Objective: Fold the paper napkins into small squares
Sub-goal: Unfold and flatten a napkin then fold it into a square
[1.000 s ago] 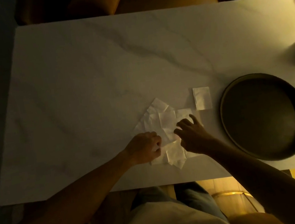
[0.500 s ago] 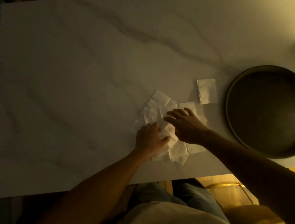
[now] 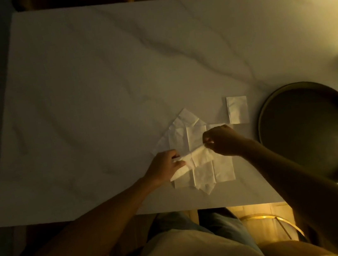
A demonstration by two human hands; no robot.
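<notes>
A pile of white paper napkins (image 3: 195,134) lies spread near the front edge of the marble table (image 3: 92,84). Above the pile I hold one napkin (image 3: 197,158) stretched between both hands, partly folded and slanting. My left hand (image 3: 165,167) pinches its lower left end. My right hand (image 3: 222,142) pinches its upper right end. One folded napkin (image 3: 237,109), a small rectangle, lies apart to the right of the pile.
A large dark round tray (image 3: 270,113) sits at the table's right, close to the folded napkin and my right forearm. Chairs stand beyond the far edge. My lap is below the near edge.
Both hands were pressing flat on the pile. They have now pinched one napkin, lifted it off the pile and pulled it out between them.
</notes>
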